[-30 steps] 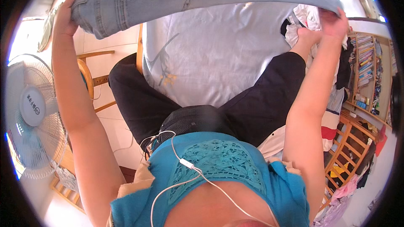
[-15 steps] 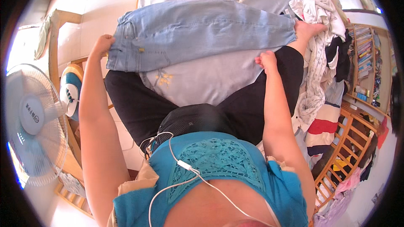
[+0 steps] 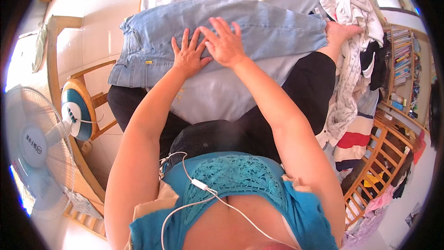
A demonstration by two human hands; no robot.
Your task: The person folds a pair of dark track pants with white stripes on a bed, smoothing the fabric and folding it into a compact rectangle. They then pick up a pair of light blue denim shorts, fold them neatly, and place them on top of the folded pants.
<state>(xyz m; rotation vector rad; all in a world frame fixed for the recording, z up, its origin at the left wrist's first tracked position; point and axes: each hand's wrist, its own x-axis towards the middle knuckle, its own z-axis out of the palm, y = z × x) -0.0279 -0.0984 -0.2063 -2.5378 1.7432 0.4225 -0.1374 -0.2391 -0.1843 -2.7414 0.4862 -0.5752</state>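
Note:
A pair of light blue jeans, folded lengthwise, lies across the bed in front of me, waistband at the left and leg ends by my foot at the right. My left hand rests on the jeans near the back pocket, palm down with fingers spread. Just right of it is my right hand, also open over the denim, its fingers apart and pointing up and left. The two hands almost touch. Neither holds anything.
A pale blue flowered sheet covers the bed. Rumpled clothes are heaped along the right. A fan stands at the left, beside a wooden chair. On the right are a bookshelf and a slatted wooden rack.
My left hand has let go of the waistband and moved right onto the jeans. My right hand has come up and left from beside my knee, opening over the denim.

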